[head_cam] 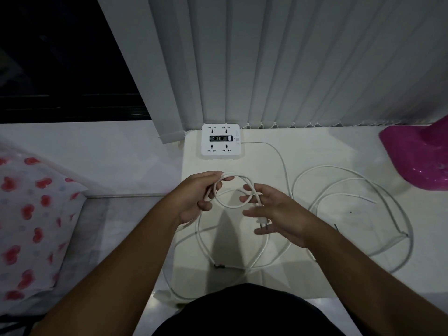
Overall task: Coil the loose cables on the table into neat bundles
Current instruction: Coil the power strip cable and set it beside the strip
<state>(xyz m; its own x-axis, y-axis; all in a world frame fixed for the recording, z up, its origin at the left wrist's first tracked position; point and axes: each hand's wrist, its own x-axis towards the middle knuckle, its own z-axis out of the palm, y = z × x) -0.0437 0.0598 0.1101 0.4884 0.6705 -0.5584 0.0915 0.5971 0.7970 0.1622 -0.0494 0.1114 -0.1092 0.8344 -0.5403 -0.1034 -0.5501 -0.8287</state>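
A long white cable [286,170] runs from the white power strip [220,139] at the back of the white table [303,151] and sprawls in wide loops to the right and toward me. My left hand [196,197] grips a small coil of this cable [230,202] held above the table. My right hand [278,212] pinches the same coil on its right side, and the white two-pin plug [263,223] lies against its fingers. A second thin white cable [339,194] lies loose at the right, one bare end pointing right.
A shiny pink object [419,154] stands at the table's back right corner. White vertical blinds [278,61] hang behind the table. A heart-patterned cloth [34,219] lies to the left, below the table's edge. More cable hangs over the near edge [169,284].
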